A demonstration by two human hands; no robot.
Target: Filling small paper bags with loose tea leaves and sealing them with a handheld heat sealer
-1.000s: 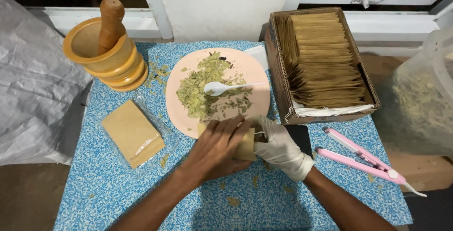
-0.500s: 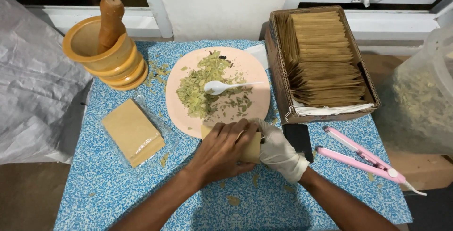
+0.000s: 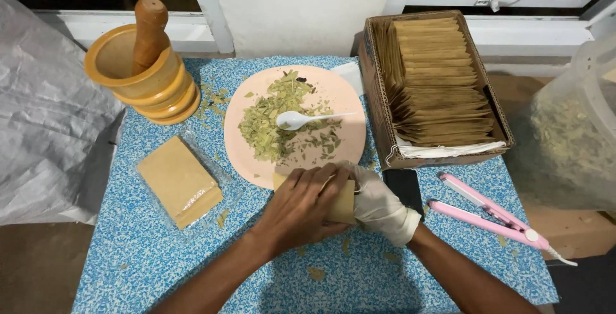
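Below pink plate (image 3: 343, 96): both hands clasp tan pouch (image 3: 343, 202).

We see one small tan kraft-paper pouch (image 3: 340, 202), flat and rectangular, mostly covered. It lies on the blue speckled tabletop (image 3: 160, 256), just at the near rim of the round pink plate (image 3: 337, 99). One corner shows at the left by the plate edge, and a strip shows at the right. Its long side runs roughly left to right. We can't tell whether its mouth is open or sealed.
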